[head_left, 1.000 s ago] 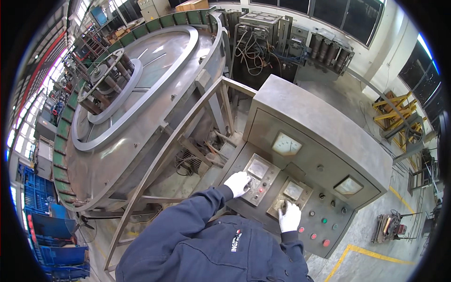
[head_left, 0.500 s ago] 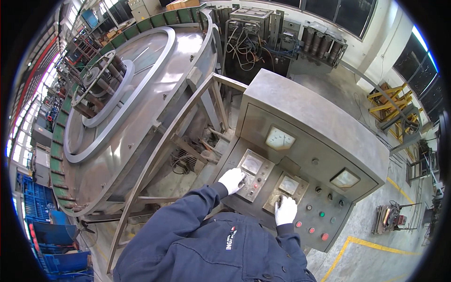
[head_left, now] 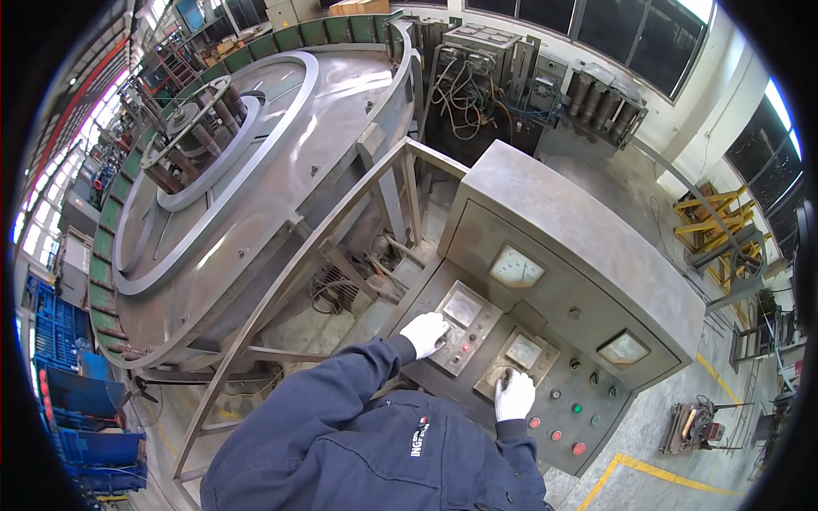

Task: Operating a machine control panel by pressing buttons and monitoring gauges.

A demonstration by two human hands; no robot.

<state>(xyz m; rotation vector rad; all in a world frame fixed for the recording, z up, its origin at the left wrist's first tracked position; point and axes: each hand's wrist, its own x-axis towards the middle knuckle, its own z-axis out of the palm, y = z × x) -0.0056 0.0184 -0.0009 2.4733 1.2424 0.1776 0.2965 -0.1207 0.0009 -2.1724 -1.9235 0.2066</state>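
two dark knobs are fitted to a pair of small control boxes, the left box (head_left: 471,332) and the right box (head_left: 537,361), on a grey console's sloping surface. the left knob (head_left: 442,340) is pinched by the gloved left hand (head_left: 423,334) and is mostly covered by it; the right knob (head_left: 508,375) is grasped from below by the gloved right hand (head_left: 515,399). should a knob be turned too far, a setting could be overshot, most likely through a slip of glove cloth or attention being drawn from the dials. the nearest of the red buttons (head_left: 555,435), just beside the right cuff, might also be pressed by accident.

a lit red lamp (head_left: 466,347) is seen on the left box, while a green button (head_left: 577,409) is set farther right on the surface. two meters (head_left: 516,266) are housed above, their readings too small to tell.

beyond a metal railing (head_left: 244,341) at the left, large rings are borne by a broad round platform (head_left: 281,213). cabled equipment (head_left: 467,89) is stood near the wall, yellow frames (head_left: 714,213) are placed at the right, and yellow lines (head_left: 626,460) are painted on the floor.
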